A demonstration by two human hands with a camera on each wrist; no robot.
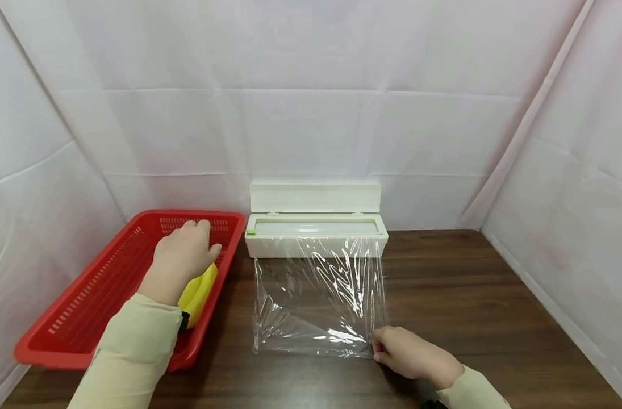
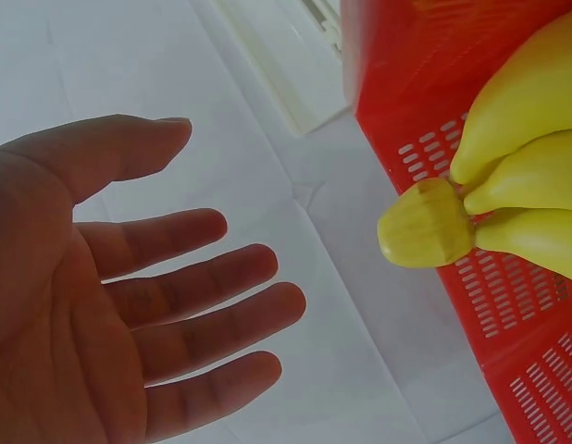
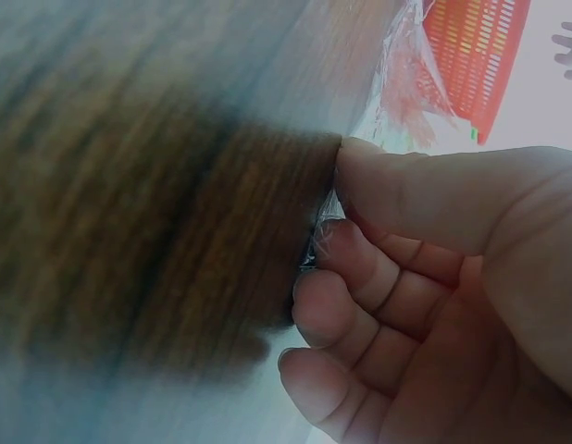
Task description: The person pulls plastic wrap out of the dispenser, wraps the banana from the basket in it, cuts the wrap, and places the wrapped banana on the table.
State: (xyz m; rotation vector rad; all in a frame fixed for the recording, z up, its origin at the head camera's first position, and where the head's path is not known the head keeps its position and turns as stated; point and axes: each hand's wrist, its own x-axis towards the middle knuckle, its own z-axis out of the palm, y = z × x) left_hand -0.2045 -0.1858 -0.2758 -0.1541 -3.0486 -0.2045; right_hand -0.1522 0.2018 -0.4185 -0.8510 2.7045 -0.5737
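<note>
Over the red basket (image 1: 98, 284), my left hand (image 1: 183, 258) hovers with fingers spread and nothing held. Beneath it lies a bunch of bananas (image 1: 203, 292); in the left wrist view the bananas' stem end (image 2: 425, 227) points toward the left hand (image 2: 166, 296), apart from it. My right hand (image 1: 410, 352) pinches the near right corner of a clear sheet of cling film (image 1: 318, 307). The film stretches from a white cling film dispenser (image 1: 316, 247) across the table. In the right wrist view the right hand's thumb (image 3: 406, 190) presses against curled fingers, film between them.
The dispenser's lid (image 1: 316, 197) stands raised at the back, and a small green piece (image 1: 251, 232) sits at its left end. The brown wooden table (image 1: 459, 295) extends to the right. White cloth (image 1: 311, 130) hangs behind and at both sides.
</note>
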